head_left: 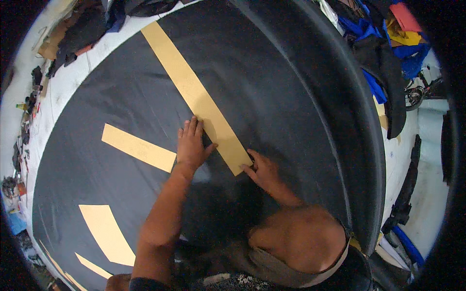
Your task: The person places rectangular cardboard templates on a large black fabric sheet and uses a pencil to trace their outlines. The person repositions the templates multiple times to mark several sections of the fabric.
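Note:
A long tan strip [194, 92], which looks like stiff card or paper, lies diagonally across a large spread of black sheet material [121, 97]. My left hand [191, 145] rests flat with its fingers out, the fingertips and thumb at the strip's left edge. At the strip's near end, my right hand [264, 172] is curled, its thumb on the corner and a finger along the right edge. Something small and dark shows between those fingers, too unclear to name. A shorter tan strip [138, 148] lies just left of my left hand.
A wider tan piece [108, 235] and a thin one [92, 266] lie at lower left. The black sheet folds over along the right [349, 121]. Cloth heaps, blue [359, 29] and dark [383, 63], sit at the upper right. Small clutter lines the white table's left edge [41, 126].

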A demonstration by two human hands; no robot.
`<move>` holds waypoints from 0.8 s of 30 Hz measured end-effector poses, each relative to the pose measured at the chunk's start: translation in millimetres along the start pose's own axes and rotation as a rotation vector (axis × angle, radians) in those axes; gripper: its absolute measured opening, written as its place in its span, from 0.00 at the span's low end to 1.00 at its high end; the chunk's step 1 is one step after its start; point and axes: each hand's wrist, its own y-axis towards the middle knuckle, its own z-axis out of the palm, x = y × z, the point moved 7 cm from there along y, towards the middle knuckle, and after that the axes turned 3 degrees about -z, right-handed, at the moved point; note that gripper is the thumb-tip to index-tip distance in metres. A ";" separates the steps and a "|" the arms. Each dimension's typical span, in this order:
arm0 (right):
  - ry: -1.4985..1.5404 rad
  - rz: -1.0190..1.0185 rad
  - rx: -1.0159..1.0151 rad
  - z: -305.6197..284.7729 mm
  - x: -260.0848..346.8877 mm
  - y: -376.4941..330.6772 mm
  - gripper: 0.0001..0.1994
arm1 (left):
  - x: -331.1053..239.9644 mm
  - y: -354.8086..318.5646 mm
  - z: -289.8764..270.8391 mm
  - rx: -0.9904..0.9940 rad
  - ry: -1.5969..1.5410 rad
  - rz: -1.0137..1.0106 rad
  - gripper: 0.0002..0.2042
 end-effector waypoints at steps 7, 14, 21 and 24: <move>-0.041 0.070 -0.099 2.8 2.7 -7.3 0.27 | -2.5 -0.8 -4.3 -0.036 -0.015 0.013 0.40; 0.028 0.099 -0.120 3.9 -5.0 -8.1 0.27 | 16.0 -11.1 -52.2 -0.171 -0.360 0.008 0.30; 0.015 0.089 -0.204 -0.2 1.4 -6.6 0.29 | 138.4 -73.3 -153.9 -0.027 0.111 -0.017 0.25; -0.052 0.189 -0.087 -13.9 16.0 -8.1 0.30 | 196.9 -139.3 -188.8 0.098 0.233 -0.129 0.23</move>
